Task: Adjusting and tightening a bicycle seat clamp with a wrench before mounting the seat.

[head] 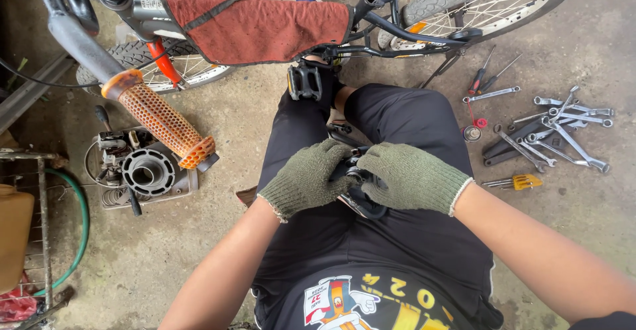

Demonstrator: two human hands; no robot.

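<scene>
Both gloved hands grip a small black bike part (356,183) held over the person's lap.

The left hand (306,179) wraps closed fingers around its left side; the right hand (411,176) clamps its fingers over the right side. Just beyond is a black pedal (305,83) of the bicycle (397,18), which has a red cloth (258,28) draped on its frame. Wrenches (556,131) lie on the concrete floor (199,250) to the right, and an orange handlebar grip (162,119) juts in at left.
</scene>
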